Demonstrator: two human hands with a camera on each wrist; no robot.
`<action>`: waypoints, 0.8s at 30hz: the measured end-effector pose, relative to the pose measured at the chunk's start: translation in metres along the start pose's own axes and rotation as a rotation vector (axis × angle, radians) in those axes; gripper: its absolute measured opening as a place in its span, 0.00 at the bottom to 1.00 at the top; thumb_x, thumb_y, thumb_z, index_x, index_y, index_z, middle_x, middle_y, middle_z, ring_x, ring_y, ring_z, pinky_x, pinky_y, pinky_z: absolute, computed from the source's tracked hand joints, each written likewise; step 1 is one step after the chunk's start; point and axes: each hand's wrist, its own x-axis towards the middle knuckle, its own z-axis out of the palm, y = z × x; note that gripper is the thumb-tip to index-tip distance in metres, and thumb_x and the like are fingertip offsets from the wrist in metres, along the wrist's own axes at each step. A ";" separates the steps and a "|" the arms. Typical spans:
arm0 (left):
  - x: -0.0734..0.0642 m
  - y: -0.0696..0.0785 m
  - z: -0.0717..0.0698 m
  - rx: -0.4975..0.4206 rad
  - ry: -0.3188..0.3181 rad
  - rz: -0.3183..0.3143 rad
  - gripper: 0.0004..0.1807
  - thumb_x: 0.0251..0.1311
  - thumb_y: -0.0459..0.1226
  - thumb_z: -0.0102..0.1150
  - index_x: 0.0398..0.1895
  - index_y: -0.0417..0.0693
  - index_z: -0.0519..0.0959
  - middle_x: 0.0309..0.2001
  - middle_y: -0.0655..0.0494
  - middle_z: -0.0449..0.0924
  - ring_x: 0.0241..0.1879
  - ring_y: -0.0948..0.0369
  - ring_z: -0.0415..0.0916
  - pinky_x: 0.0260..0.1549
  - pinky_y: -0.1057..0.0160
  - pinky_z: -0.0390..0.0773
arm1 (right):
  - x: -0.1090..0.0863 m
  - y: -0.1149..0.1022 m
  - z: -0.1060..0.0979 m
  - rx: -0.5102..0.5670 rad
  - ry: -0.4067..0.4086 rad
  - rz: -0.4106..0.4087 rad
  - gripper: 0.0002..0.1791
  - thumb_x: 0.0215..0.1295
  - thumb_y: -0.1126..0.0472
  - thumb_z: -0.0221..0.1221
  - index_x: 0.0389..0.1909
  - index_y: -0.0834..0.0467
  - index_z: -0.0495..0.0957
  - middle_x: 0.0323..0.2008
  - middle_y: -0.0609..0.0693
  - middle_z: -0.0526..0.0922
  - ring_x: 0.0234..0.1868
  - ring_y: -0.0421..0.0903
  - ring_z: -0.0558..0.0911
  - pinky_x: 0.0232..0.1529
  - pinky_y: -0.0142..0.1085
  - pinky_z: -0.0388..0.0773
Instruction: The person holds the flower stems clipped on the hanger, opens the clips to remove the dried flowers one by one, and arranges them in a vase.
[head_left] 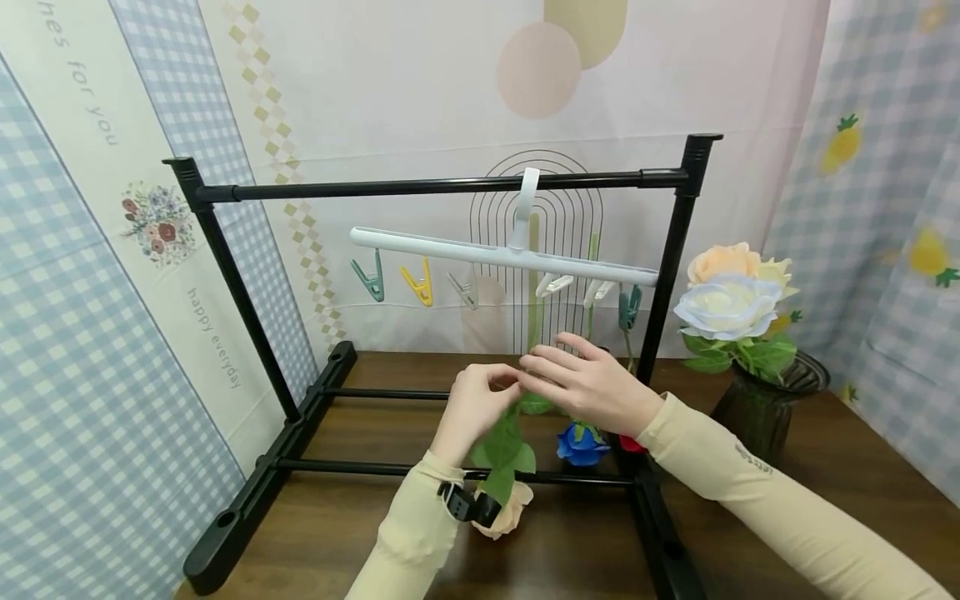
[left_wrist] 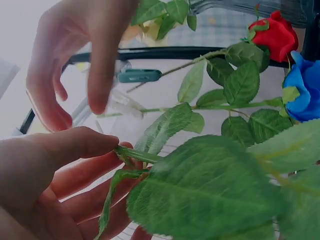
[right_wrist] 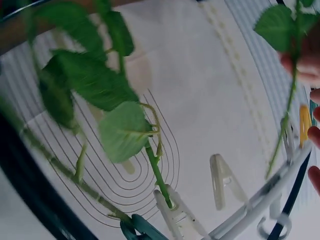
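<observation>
Left hand (head_left: 480, 398) pinches the green stem (left_wrist: 136, 154) of an artificial flower hanging head-down below it; right hand (head_left: 588, 385), fingers spread, hovers just beside, under the white clip hanger (head_left: 502, 254).

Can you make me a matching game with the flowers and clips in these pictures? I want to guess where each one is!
Things:
1. blue rose
2. yellow clip
3. white and peach roses
4. green stem

Places:
A. standing in the dark vase on the right
B. pinched by the left hand
C. hanging head down by the rack's bottom bar
D. hanging from the white hanger bar

Pairs: 1-C, 2-D, 3-A, 4-B
</observation>
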 end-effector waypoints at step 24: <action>-0.010 0.017 0.014 -0.022 -0.124 0.065 0.06 0.53 0.41 0.59 0.34 0.56 0.83 0.31 0.61 0.83 0.30 0.66 0.78 0.29 0.72 0.75 | -0.027 0.000 -0.008 -0.140 0.044 -0.212 0.19 0.70 0.68 0.36 0.40 0.53 0.78 0.40 0.47 0.81 0.42 0.44 0.79 0.49 0.41 0.72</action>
